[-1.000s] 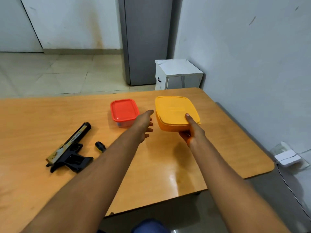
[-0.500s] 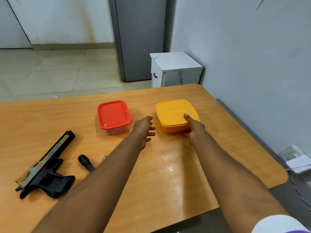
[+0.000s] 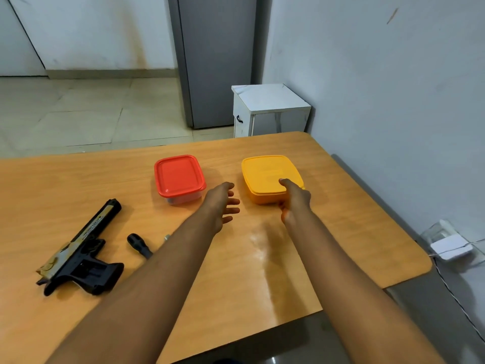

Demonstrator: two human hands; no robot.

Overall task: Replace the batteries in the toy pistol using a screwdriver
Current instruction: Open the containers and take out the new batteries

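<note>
A black and gold toy pistol [image 3: 81, 252] lies on the wooden table [image 3: 262, 258] at the left, barrel pointing away. Just right of it lies a screwdriver [image 3: 139, 245] with a black handle, its shaft mostly hidden under my left forearm. My right hand [image 3: 294, 199] grips the near right corner of the yellow lidded box [image 3: 265, 174], thumb on the lid. My left hand [image 3: 223, 203] hovers open between that box and the red-lidded clear box [image 3: 179, 177], fingers spread, touching neither.
The table's right edge runs along a grey wall. A white cabinet [image 3: 267, 109] and a grey door stand beyond the far edge. A white box with a cable [image 3: 450, 245] sits on the floor at the right.
The yellow box has come down onto the table and slid toward me with my right hand on it. My left hand stays open beside it. The view has shifted slightly.
</note>
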